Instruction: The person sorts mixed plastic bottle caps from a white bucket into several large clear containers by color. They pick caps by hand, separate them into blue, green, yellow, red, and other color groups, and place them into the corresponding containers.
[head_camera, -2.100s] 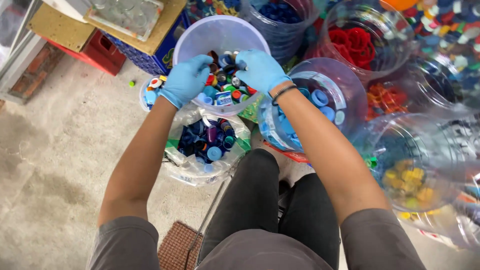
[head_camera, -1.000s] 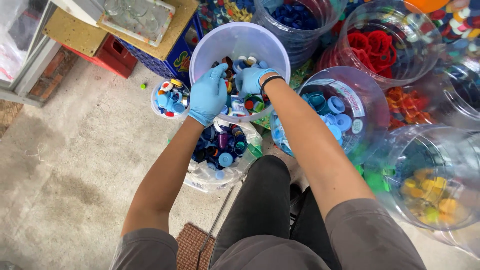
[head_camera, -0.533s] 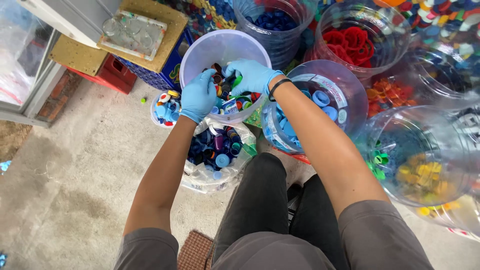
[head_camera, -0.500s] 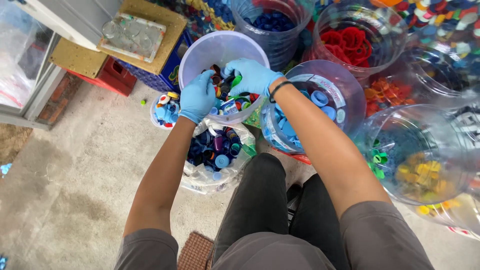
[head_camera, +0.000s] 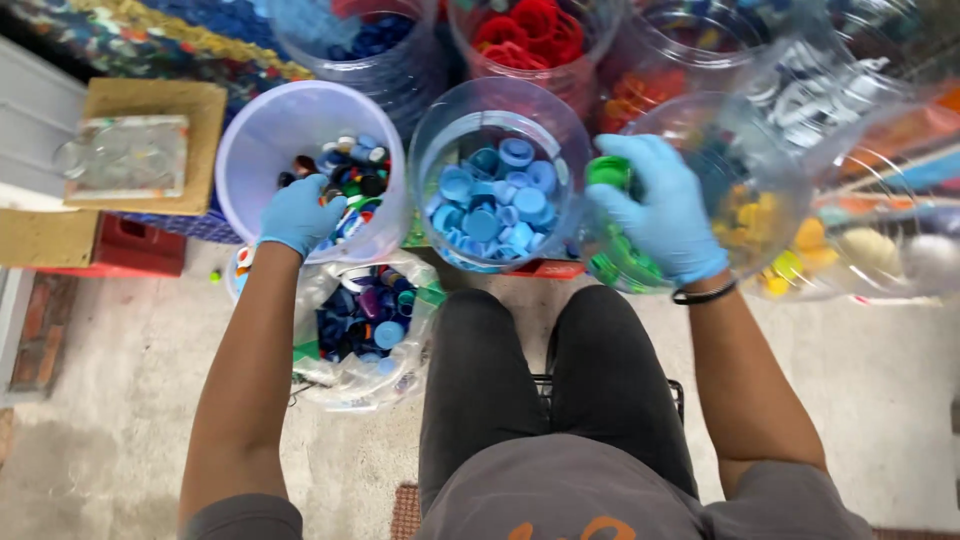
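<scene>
Left hand (head_camera: 300, 213) resting on mixed caps (head_camera: 348, 178) in white bucket (head_camera: 262, 130), grip unclear, right hand (head_camera: 662, 215) pinching green cap (head_camera: 607, 172)

Jar of red caps (head_camera: 522, 38), wooden board (head_camera: 150, 105)

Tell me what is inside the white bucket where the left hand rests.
The white bucket holds mixed bottle caps: black, blue, green, red, white. The gloved left hand covers some at the near rim, and deeper layers are hidden.
</scene>
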